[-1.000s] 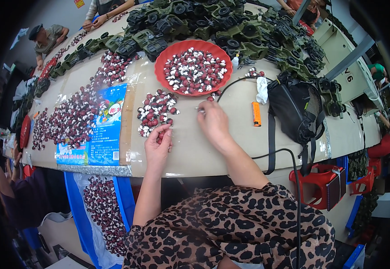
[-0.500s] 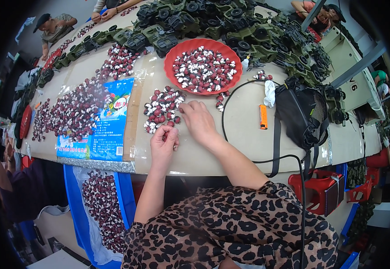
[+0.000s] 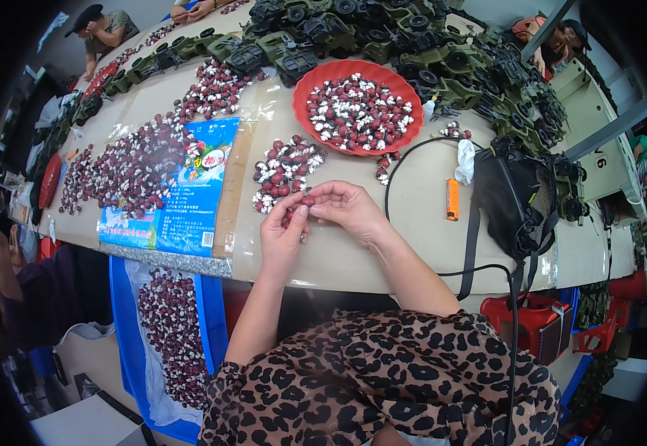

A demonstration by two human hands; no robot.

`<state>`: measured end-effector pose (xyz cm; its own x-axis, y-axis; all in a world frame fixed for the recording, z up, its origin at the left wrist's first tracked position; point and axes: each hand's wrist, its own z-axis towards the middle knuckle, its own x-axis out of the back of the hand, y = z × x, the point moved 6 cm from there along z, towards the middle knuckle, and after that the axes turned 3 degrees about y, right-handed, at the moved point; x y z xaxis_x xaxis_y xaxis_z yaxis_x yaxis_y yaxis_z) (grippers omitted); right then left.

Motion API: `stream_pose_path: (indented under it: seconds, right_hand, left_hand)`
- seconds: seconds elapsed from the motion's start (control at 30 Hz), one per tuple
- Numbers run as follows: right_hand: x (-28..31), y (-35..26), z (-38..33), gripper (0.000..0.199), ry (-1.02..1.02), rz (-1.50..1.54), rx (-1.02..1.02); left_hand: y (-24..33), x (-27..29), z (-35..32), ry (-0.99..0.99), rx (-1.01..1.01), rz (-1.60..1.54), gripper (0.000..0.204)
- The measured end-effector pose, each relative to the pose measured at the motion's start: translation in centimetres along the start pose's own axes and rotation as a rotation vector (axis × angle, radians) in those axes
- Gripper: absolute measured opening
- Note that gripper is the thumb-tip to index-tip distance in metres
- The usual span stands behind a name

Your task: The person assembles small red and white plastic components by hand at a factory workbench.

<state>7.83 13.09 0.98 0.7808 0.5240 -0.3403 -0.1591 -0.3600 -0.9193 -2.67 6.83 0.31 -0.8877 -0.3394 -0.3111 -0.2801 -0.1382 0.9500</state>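
My left hand and my right hand meet over the beige table, fingertips pinching a small dark red piece between them. Just beyond them lies a loose pile of small red and white pieces. Farther back stands a round red tray heaped with the same pieces.
A blue printed bag lies flat at the left beside a large spread of red and white pieces. Dark green toy vehicles crowd the far edge. An orange lighter, a black bag and a black cable sit at the right. Other people work at the far end.
My right hand came back from near the tray toward my left hand. Both hands now meet close in front of the small pile, holding a piece.
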Motion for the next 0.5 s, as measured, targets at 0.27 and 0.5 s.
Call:
stream_pose_path:
  seconds: [0.27, 0.5]
  right_hand:
    - [0.4, 0.14, 0.02, 0.019, -0.003, 0.036, -0.009]
    - [0.3, -0.11, -0.17, 0.019, 0.041, 0.02, -0.008]
  left_hand:
    - [0.03, -0.1, -0.05, 0.004, 0.031, 0.032, 0.024]
    - [0.3, -0.23, -0.06, -0.003, 0.027, 0.066, 0.024]
